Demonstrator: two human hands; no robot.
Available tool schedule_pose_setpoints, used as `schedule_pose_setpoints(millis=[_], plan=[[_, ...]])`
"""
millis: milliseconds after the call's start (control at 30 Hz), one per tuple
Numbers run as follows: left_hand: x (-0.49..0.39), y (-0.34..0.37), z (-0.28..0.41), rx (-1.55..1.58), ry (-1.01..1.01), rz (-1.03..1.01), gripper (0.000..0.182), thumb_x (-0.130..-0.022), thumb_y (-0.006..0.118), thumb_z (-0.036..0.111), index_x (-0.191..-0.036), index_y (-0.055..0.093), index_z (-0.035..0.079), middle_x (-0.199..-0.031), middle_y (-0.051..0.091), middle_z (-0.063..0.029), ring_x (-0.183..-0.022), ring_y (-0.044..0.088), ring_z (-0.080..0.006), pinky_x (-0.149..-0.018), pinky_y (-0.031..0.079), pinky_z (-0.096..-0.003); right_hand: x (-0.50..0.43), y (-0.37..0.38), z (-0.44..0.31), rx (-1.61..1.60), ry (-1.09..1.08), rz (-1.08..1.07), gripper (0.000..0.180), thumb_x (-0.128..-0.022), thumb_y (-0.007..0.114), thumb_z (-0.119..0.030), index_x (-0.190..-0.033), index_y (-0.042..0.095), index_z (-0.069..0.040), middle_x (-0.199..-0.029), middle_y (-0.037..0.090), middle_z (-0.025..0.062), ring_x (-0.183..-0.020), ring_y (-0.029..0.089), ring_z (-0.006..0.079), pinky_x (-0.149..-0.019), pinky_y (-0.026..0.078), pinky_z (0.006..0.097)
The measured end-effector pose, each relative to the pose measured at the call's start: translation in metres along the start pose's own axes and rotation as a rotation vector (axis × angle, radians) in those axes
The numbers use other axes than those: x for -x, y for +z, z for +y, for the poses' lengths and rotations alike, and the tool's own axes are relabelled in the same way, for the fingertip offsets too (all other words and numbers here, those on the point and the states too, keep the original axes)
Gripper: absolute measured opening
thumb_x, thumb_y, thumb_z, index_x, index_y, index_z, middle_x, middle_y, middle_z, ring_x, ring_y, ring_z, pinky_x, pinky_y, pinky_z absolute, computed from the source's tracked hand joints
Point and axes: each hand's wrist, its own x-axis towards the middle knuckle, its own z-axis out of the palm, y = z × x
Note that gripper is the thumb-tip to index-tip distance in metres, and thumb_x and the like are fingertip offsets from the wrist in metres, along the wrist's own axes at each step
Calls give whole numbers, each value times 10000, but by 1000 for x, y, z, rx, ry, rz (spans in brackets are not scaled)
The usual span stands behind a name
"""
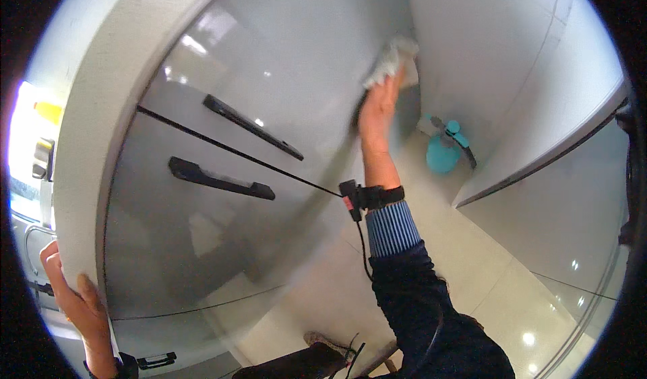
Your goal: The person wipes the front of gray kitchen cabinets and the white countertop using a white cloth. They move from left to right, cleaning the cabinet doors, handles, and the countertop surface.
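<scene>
My right hand (378, 108) holds a crumpled white cloth (389, 65) against a glossy grey cabinet door (313, 75), near its edge by the white wall panel. Cloth and fingers are slightly blurred. A black strap with a small device and a cable circles that wrist. My left hand (76, 298) grips the pale countertop edge (81, 176), thumb on the near side and fingers over the far side. Two black bar handles (252, 126) (222, 179) sit on the doors, one either side of a dark seam.
A teal spray bottle (443, 154) stands on the tiled floor (485, 267) in the corner by the white panel (485, 75). More glossy cabinet fronts (561, 197) lie to the right. My shoe (328, 341) shows below, and a lower drawer with a black handle (156, 360) is at bottom left.
</scene>
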Motion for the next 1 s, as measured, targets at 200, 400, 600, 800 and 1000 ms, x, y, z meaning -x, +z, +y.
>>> schedule_pose_setpoints(millis=[200, 400, 600, 800, 1000], plan=[[32, 16, -46, 8, -10, 65, 586, -1015, 356, 588, -1159, 495, 38, -1191, 502, -177, -1133, 540, -281, -942, 447, -459, 131, -75, 179, -62, 999, -67, 689, -1031, 363, -415, -1580, 182, -39, -1638, 229, 131, -1479, 269, 306, -1185, 225, 385], [25, -3, -46, 40, 13, 74, 596, -1018, 355, 597, -1127, 505, 30, -1171, 503, -168, -1112, 537, -278, -932, 435, -453, 111, -59, 166, -252, 1038, 94, 646, -1020, 424, -369, -1576, 235, -100, -1596, 303, 126, -1411, 364, 278, -1147, 290, 385], [17, -6, -34, 104, 35, 99, 580, -1021, 380, 591, -1035, 484, 20, -1088, 491, -158, -1000, 554, -276, -862, 452, -399, 64, 18, -37, 5, 363, 111, 489, -988, 407, -127, -1441, 379, 55, -1542, 309, 281, -1405, 311, 417, -1173, 220, 474], [14, -18, -37, 77, 16, 148, 548, -1029, 380, 568, -999, 467, 28, -1044, 498, -188, -955, 567, -323, -818, 471, -413, 26, 41, -260, -95, -277, -263, 590, -976, 453, -139, -1542, 309, -52, -1631, 117, 251, -1497, 96, 471, -1207, 92, 564], [20, -12, -43, 17, 55, 143, 543, -1033, 375, 558, -1015, 478, 25, -1069, 506, -192, -986, 570, -334, -838, 473, -428, 52, 25, -249, -54, -315, -403, 544, -1022, 396, -198, -1546, 317, -75, -1645, 84, 230, -1510, 52, 454, -1212, 78, 548]])
